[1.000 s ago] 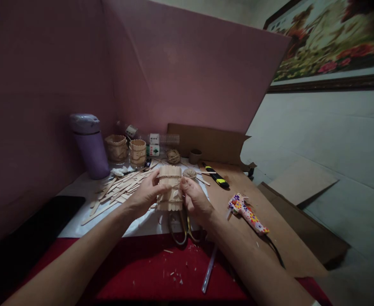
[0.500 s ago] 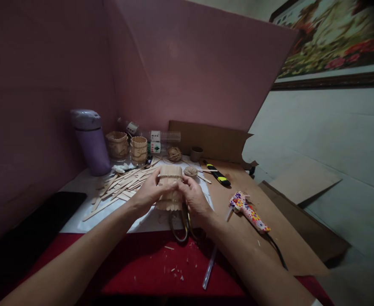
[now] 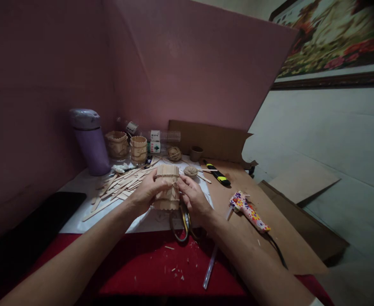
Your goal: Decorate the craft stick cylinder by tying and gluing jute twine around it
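A small cup built from ice-cream sticks and wound with twine [image 3: 167,187] is held upright between both hands above the white sheet [image 3: 85,187]. My left hand [image 3: 145,192] wraps its left side with the fingers curled round it. My right hand [image 3: 193,197] grips the right side, with the thumb and forefinger pinching at the twine near its middle. Scissors [image 3: 179,223] lie just below the cup, partly hidden by my right hand.
Loose sticks [image 3: 120,185] are scattered left of the cup. Two finished stick cups [image 3: 128,148], a purple flask [image 3: 89,142], a twine ball [image 3: 174,154], a twine disc [image 3: 191,171] and a black-yellow cutter [image 3: 217,174] stand behind. A patterned glue gun [image 3: 249,212] lies on cardboard at right. A black phone [image 3: 46,212] lies left.
The cup has tilted and turned slightly to the left in my hands. My right fingers have shifted on the twine. The view has barely moved.
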Demonstrator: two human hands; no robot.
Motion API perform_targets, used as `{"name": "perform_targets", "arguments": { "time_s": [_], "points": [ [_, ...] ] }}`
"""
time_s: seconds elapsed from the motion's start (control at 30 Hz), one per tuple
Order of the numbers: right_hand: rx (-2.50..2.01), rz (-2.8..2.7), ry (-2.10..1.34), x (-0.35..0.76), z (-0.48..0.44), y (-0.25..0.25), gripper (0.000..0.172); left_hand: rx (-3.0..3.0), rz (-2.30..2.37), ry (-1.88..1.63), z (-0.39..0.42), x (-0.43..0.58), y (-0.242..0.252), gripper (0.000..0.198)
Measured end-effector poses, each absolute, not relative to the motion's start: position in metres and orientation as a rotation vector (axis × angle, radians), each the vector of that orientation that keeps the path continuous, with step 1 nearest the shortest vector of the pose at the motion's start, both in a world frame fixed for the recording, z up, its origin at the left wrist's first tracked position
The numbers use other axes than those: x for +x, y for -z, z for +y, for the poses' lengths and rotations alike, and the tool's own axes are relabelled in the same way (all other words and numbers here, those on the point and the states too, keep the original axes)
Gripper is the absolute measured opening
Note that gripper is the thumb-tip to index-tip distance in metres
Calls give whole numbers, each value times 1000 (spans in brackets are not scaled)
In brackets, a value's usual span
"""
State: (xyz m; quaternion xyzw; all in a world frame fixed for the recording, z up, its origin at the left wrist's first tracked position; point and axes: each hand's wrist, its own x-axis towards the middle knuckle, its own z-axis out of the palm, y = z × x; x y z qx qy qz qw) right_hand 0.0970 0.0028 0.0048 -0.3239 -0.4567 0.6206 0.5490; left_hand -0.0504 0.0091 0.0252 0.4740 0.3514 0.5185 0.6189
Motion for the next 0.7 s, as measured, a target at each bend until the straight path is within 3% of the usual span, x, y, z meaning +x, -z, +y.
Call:
{"name": "perform_targets", "arguments": {
  "time_s": [0.7],
  "points": [
    [-836,-1087,-1437,99,-1,-8,55,1210,770,-1199,12,-52,-18,56]
  ]
}}
